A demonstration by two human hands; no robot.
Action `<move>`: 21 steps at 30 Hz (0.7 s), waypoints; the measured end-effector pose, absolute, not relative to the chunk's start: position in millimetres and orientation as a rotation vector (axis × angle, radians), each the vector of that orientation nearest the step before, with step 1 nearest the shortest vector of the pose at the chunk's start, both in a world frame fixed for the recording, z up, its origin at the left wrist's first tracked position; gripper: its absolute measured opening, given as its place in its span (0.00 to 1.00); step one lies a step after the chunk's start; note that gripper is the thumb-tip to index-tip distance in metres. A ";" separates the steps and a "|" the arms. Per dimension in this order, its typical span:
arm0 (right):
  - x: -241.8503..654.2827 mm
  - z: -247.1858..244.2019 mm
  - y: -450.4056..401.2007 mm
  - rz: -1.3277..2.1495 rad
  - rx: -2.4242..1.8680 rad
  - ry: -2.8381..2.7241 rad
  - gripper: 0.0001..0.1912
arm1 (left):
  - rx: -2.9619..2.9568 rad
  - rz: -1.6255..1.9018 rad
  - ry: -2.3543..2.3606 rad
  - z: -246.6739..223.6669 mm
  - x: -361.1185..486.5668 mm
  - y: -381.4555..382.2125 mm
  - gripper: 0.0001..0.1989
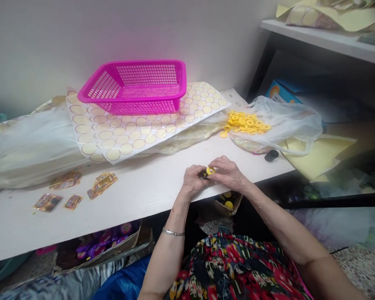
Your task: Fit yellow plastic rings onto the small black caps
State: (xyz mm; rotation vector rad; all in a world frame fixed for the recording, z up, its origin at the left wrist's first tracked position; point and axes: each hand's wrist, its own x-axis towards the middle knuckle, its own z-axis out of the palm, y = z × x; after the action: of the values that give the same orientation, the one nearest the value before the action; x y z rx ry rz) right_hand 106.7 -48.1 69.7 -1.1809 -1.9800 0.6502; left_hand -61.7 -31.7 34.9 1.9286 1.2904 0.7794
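My left hand (193,180) is closed around a small black piece (204,174), mostly hidden by the fingers, just above the front edge of the white table (156,183). The thumb and fingers of my right hand (227,173) pinch a small round yellow plastic piece (210,171), which touches or nearly touches the black one. Farther back on the right lies a pile of similar yellow ring-shaped pieces (245,123), by a clear plastic bag (287,121). A short black cylinder (271,156) rests on the table to the right of my hands.
A pink basket (134,106) stands on sheets of round stickers (150,129) at the back. Small printed cards (103,183) lie on the left. Below the table edge are a box of purple items (104,239) and a carton with black and yellow pieces (229,202). A shelf (325,41) juts out upper right.
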 end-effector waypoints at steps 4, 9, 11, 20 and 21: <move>99.5 69.6 -48.3 0.553 -1.181 -2.153 0.10 | 1.972 0.755 1.271 34.4 -63.1 -31.7 0.17; 92.1 66.2 -49.4 0.470 -1.245 -2.266 0.12 | 2.017 0.733 1.285 34.5 -64.0 -31.5 0.15; 90.0 65.2 -51.4 0.486 -1.253 -2.232 0.12 | 2.016 0.733 1.280 34.5 -64.4 -31.7 0.15; 107.6 64.2 -33.1 0.529 -1.360 -1.838 0.05 | 1.970 0.748 1.313 27.5 -66.3 -29.2 0.18; 113.8 62.5 -27.5 0.514 -1.432 -1.843 0.05 | 1.961 0.750 1.314 26.4 -66.2 -28.6 0.19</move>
State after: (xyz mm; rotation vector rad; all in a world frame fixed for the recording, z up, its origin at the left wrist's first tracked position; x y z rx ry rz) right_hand 113.8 -27.5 62.5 -1.4320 -1.8429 0.5135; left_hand -66.2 -28.6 26.4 1.9611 1.3144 0.7502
